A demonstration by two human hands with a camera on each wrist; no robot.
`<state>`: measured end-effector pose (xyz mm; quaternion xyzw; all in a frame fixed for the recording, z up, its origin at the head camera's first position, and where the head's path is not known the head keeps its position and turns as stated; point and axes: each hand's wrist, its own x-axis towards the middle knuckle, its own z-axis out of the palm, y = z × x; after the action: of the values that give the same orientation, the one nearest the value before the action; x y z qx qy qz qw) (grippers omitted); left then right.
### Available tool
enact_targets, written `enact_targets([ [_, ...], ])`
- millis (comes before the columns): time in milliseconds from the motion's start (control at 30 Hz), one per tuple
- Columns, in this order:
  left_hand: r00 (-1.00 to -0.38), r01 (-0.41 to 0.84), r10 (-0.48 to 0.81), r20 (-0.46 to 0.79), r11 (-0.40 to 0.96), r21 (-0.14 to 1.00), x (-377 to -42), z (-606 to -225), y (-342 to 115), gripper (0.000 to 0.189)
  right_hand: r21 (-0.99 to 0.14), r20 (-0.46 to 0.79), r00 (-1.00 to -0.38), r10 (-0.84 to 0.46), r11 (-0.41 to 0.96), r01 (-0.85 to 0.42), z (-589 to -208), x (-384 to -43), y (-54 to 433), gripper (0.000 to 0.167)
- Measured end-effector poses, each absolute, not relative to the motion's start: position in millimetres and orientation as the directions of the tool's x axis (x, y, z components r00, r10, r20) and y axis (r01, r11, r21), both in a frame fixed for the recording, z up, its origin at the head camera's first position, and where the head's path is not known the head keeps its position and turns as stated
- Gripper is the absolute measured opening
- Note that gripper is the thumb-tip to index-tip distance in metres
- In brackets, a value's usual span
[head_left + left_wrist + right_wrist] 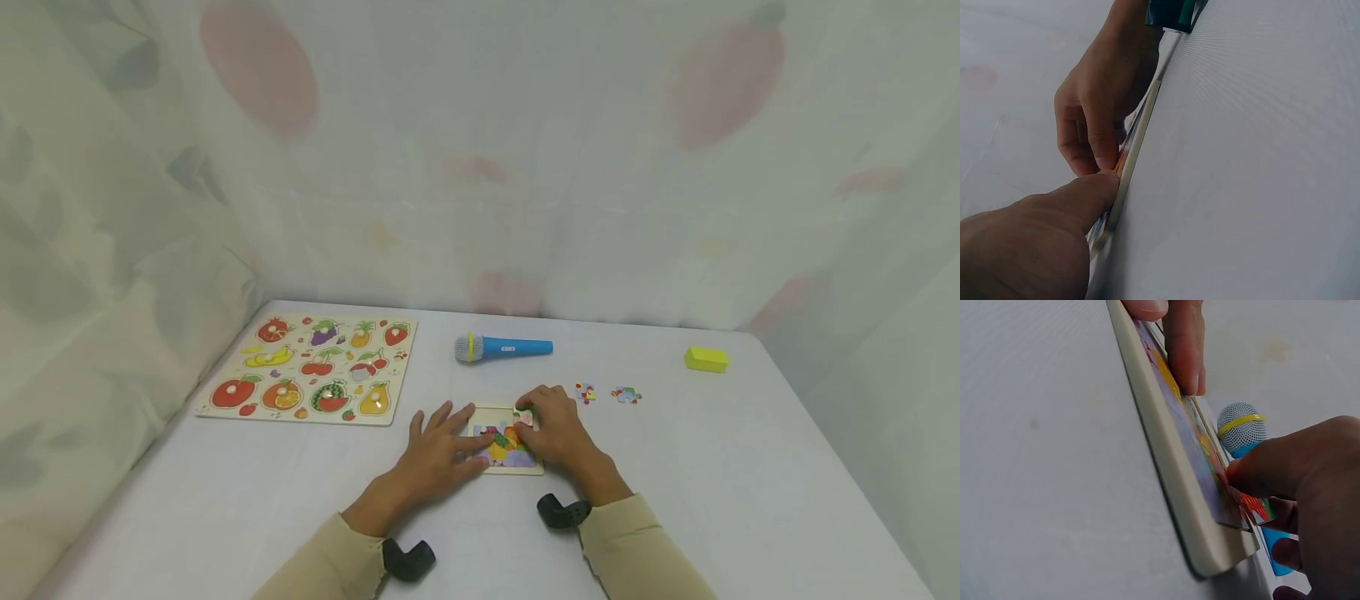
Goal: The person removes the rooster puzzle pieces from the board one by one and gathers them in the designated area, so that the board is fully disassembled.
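Note:
A small jigsaw puzzle in a pale wooden frame (pixel 513 471) lies flat in front of me, its colourful picture partly filled in. My left hand (pixel 433 454) spreads over its left side, with fingertips touching the frame and the picture. At the upper right corner, my right hand (pixel 558 429) pinches a jigsaw piece (pixel 523 417) between thumb and fingers. The right wrist view shows that piece (pixel 1257 507) with red and green on it, tilted at the frame's edge. Beyond the right hand lie two loose jigsaw pieces (pixel 585 393), side by side.
A fruit peg puzzle board (pixel 405 367) occupies the back left of the white table (pixel 300 508). Behind the frame lies a blue toy microphone (pixel 517 347) with a grey head. The yellow block (pixel 706 360) sits at the back right. Printed cloth (pixel 600 225) hangs behind.

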<state>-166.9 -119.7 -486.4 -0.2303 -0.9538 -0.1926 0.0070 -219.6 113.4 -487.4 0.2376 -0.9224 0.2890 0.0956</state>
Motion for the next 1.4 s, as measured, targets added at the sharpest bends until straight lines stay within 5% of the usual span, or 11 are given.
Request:
enact_targets([
  [600, -0.894, 0.441, 0.437, 0.101, 0.818, 0.368, -166, -482, -119, 0.04, -0.482, 0.404, -0.812, -0.42, 0.657, -0.58, -483, -217, 121, 0.028],
  [1400, -0.894, 0.437, 0.436, 0.101, 0.803, 0.406, -167, -483, -120, 0.039, -0.565, 0.446, -0.839, -0.313, 0.628, -0.535, -435, -207, 149, 0.034],
])
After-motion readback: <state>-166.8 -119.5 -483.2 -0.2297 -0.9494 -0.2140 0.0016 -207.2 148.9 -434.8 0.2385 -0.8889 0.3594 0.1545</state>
